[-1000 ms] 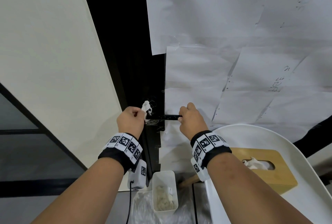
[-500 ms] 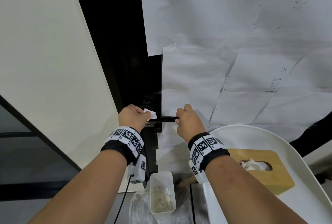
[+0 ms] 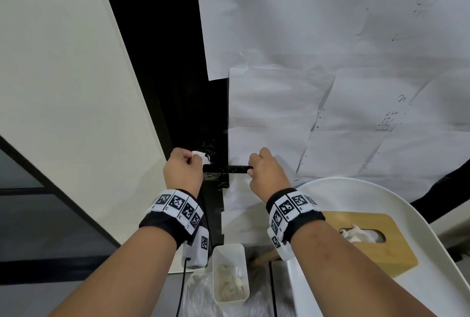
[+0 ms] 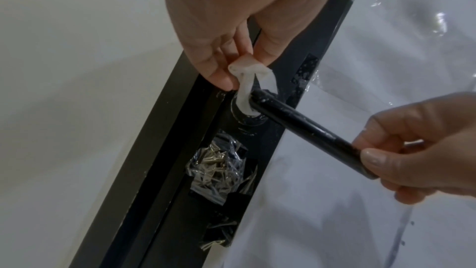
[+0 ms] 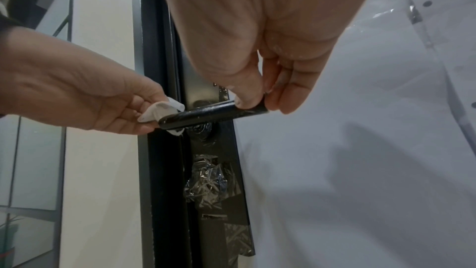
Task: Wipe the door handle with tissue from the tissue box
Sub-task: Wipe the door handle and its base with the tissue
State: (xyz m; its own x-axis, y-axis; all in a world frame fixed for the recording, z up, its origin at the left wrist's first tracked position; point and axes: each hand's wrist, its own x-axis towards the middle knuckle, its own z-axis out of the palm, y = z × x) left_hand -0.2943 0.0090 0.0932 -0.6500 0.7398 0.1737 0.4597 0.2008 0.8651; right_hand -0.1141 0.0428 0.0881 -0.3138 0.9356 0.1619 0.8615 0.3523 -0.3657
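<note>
1. Door handle (image 3: 226, 169): I see a black lever on the dark door edge, roughly level, its free end pointing right toward the paper-covered door (image 3: 305, 100).
2. My left hand (image 3: 182, 173) pinches a small wad of white tissue (image 4: 248, 87) between thumb and fingers; in the left wrist view the tissue is looped round the lever's neck, right where it meets the round base on the door.
3. My right hand (image 3: 267, 176) grips the lever's free end, thumb on the near side, fingers curled behind it.
4. Between my two hands the bare middle of the lever shows pale specks in the right wrist view.
5. Below the lever, a patch of crinkled clear tape (image 5: 208, 178) sticks to the dark strip.
6. Near the lower right, a wooden tissue box (image 3: 368, 243) sits on a white rounded tray (image 3: 432, 278), a tissue poking from its slot.
7. Beneath my wrists stands a small white bin (image 3: 230, 273) holding crumpled, off-white scraps.
</note>
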